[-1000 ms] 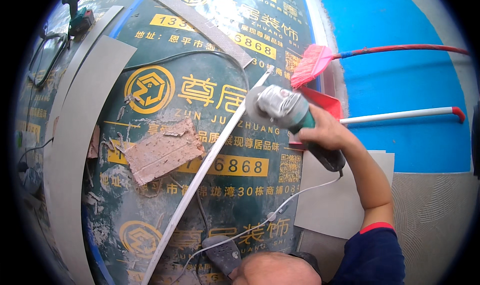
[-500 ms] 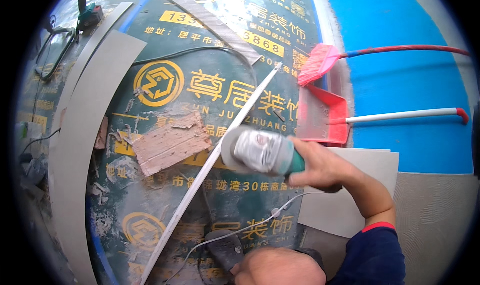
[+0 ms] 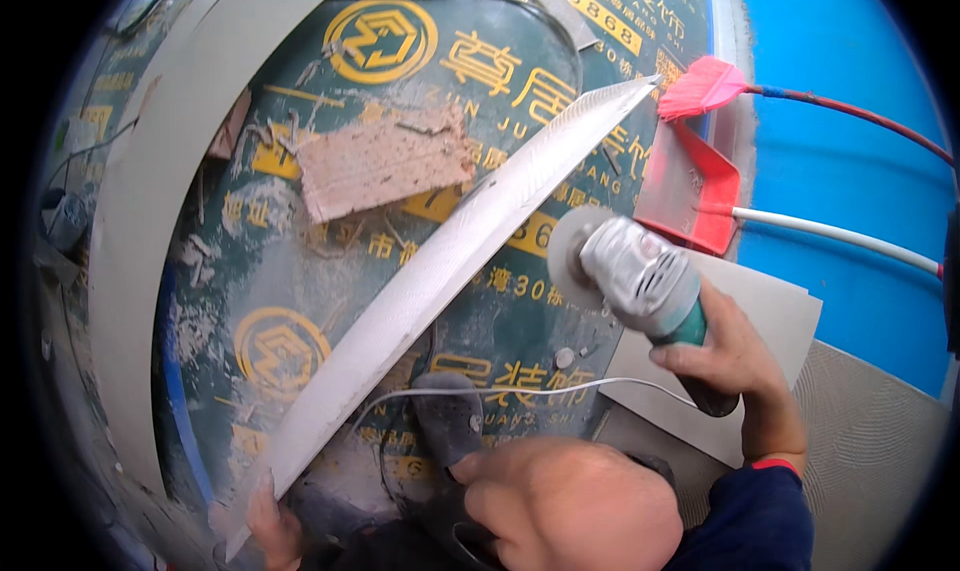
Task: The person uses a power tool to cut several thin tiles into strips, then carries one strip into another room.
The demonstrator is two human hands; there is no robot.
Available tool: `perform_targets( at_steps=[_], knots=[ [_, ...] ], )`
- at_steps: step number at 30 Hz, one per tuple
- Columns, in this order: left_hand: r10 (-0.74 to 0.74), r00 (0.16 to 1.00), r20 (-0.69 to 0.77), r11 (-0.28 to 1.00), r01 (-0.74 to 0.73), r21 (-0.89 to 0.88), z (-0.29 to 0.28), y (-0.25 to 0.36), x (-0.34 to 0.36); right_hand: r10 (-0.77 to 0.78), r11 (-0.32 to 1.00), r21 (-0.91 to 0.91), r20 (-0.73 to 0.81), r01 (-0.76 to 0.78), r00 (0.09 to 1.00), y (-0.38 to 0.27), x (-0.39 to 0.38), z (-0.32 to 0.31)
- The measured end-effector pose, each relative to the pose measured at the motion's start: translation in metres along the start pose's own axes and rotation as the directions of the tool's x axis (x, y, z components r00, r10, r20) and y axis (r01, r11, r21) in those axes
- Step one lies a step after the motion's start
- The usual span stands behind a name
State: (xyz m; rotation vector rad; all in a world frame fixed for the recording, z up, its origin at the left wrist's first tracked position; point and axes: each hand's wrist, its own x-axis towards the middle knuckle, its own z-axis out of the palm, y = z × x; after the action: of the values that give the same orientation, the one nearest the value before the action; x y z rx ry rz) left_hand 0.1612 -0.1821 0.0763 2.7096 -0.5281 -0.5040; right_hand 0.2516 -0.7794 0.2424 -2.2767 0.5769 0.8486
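Observation:
My right hand (image 3: 735,356) is wrapped round an angle grinder (image 3: 645,271) with a silvery head, a green body and a round disc. The disc is to the right of a long, narrow tile strip (image 3: 430,286), apart from it. This pale strip slants across the floor from lower left to the dustpan side, tilted so its broad ridged face shows. At the strip's near end, my left hand (image 3: 270,526) grips its edge; part of the hand lies at the picture's rim. A white cord (image 3: 530,391) trails from the grinder across the floor.
A broken pinkish board (image 3: 385,166) lies beyond the strip amid dust and chips. Long grey tile pieces (image 3: 130,301) lie left. At right are a pink broom (image 3: 705,89), a red dustpan (image 3: 715,206) and flat tiles (image 3: 640,371). My shoe (image 3: 445,411) is below the strip.
The grinder has moved right, away from the strip. The strip has tipped so its broad face shows, and my left hand has come into view on its near end. The view has shifted.

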Motion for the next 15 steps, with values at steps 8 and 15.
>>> perform_targets(
  at_steps=[8,15],
  knots=[
    [0.023,0.98,0.195,0.998,-0.035,0.055,0.003,0.019,-0.012,0.007,0.993,-0.121,0.025,-0.004,1.0,-0.023,0.001,0.018],
    [0.088,0.989,0.122,0.994,-0.095,0.056,0.016,0.025,-0.018,0.101,0.957,-0.287,0.216,-0.035,0.971,-0.035,-0.007,0.044]
  ],
)
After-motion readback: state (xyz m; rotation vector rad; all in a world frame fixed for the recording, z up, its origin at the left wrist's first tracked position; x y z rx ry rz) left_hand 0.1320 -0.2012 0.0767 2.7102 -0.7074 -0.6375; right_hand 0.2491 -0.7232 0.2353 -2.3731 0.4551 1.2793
